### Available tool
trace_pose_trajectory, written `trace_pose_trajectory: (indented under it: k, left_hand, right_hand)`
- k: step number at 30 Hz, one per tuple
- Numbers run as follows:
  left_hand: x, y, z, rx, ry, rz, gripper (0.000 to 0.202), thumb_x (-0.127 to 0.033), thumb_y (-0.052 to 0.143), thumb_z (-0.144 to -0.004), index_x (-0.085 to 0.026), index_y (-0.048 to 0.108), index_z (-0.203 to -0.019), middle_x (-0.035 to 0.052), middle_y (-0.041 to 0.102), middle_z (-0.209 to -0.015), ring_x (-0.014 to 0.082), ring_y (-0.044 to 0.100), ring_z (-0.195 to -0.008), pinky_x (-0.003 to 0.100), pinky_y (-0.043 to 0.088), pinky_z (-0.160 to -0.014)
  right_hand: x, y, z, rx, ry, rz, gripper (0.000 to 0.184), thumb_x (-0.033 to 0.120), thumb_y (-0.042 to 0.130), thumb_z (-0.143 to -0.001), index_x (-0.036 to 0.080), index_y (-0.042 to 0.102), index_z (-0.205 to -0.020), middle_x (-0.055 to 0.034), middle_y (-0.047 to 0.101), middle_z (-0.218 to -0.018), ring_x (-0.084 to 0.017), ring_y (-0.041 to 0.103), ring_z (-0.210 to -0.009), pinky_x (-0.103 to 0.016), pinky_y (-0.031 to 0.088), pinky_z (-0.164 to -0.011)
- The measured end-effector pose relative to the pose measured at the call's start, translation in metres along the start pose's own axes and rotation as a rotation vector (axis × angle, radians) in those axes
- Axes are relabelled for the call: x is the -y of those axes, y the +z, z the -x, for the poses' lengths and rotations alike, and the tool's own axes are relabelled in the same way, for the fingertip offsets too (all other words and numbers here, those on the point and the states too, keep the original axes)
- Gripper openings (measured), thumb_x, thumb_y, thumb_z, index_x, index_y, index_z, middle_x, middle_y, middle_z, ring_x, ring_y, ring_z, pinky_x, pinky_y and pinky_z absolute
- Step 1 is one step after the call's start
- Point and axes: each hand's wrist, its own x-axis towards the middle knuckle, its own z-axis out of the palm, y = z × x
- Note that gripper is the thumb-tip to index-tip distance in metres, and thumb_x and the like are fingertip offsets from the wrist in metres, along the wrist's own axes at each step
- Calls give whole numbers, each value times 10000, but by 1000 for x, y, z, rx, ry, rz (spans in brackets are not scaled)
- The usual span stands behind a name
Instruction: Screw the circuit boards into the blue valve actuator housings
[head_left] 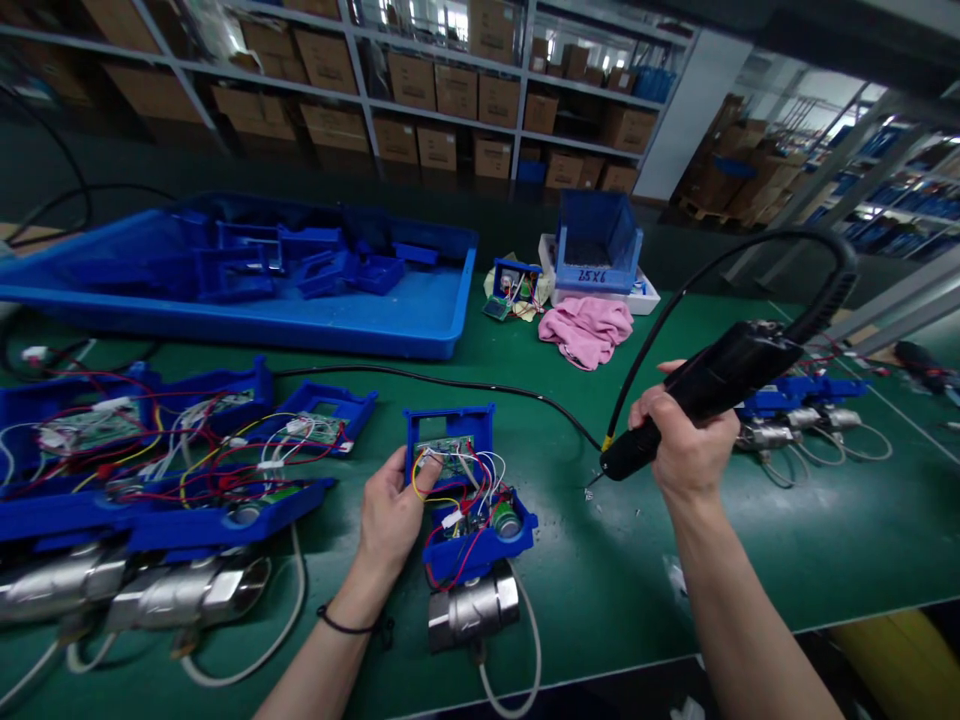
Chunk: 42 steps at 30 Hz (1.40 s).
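Note:
My right hand (pixel 691 445) is wrapped round a black electric screwdriver (pixel 716 372). Its tip points down at a few small screws (pixel 589 494) lying on the green table. With thumb and fingers, my left hand (pixel 391 508) grips the left edge of a blue plastic housing half (pixel 486 428) that carries a circuit board (pixel 454 452). White, red and yellow wires link it to a lower blue housing (pixel 480 548), which sits on a metal valve (pixel 474 608) with a pale cable. The thumb lies over the board's left part.
At left lie several open blue housings (pixel 150 515) with wires and metal valves (pixel 180 597). Behind them is a large blue tray (pixel 405 335) of plastic parts. A pink cloth (pixel 586 330) and a blue bin (pixel 596 245) stand at the back; more valve units (pixel 799 415) are at right.

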Motion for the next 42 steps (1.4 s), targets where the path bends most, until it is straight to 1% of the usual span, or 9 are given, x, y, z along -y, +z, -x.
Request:
trace_pose_trajectory:
  k: [5,8,10,12,15,21,25,29,42]
  left_hand:
    - [-1,2,5,-15,120,-72,367,-461,631,-728,-135,626,-897,28,698,-781,183,640,-734,246,497,-661]
    - [1,1,9,-50,262,-239,267,-386,585,-798,-139,639,-885,3,678,-694,136,610,-615,201,465,-564]
    - [3,-1,12,-65,391,-347,225,-327,572,-822,-131,648,-902,4,679,-682,122,603,-580,192,468,-555]
    - [5,-3,13,-84,541,-397,210,-254,572,-823,-116,647,-963,39,710,-786,134,647,-664,197,508,-642]
    - [7,-7,13,-88,749,-403,295,-131,568,-797,-113,611,-1088,91,707,-1025,167,672,-910,221,515,-843]
    - [9,-14,12,37,952,-393,556,3,487,-717,-146,508,-1253,124,574,-1305,202,567,-1180,314,458,-1018]
    - [12,-15,13,32,992,-414,624,26,466,-700,-142,464,-1301,146,502,-1380,217,519,-1238,342,466,-1021]
    - [11,-14,15,17,978,-406,652,46,447,-688,-135,446,-1315,156,459,-1413,215,499,-1258,335,476,-1014]
    - [6,-12,17,1,953,-387,625,43,435,-693,-131,452,-1293,144,534,-1335,196,511,-1240,344,483,-1015]
  right_hand:
    - [14,6,-5,-108,34,-134,225,149,614,-644,173,574,-865,76,493,-487,-90,463,-408,-225,404,-423]
    - [26,12,-13,-193,67,-245,201,156,577,-652,184,561,-850,76,453,-488,-77,427,-424,-201,387,-424]
    - [34,16,-19,-258,80,-329,181,161,556,-644,183,559,-824,72,428,-500,-63,398,-431,-178,373,-416]
    - [40,21,-25,-311,87,-429,148,161,543,-641,180,559,-787,65,407,-517,-54,368,-438,-161,363,-405]
    - [48,32,-31,-352,88,-563,106,166,537,-656,181,564,-758,57,381,-541,-55,353,-456,-162,368,-398]
    - [57,77,-28,-276,69,-624,130,166,559,-657,172,565,-787,57,399,-549,-55,371,-480,-167,382,-438]
    - [60,110,-14,-165,87,-609,174,172,552,-664,179,551,-838,71,417,-528,-54,373,-467,-170,367,-453]
    - [60,128,3,-75,102,-592,225,154,567,-653,193,517,-868,77,438,-526,-64,400,-461,-186,362,-458]
    - [57,131,10,3,122,-519,252,165,574,-652,199,498,-890,84,446,-519,-66,403,-439,-195,359,-449]
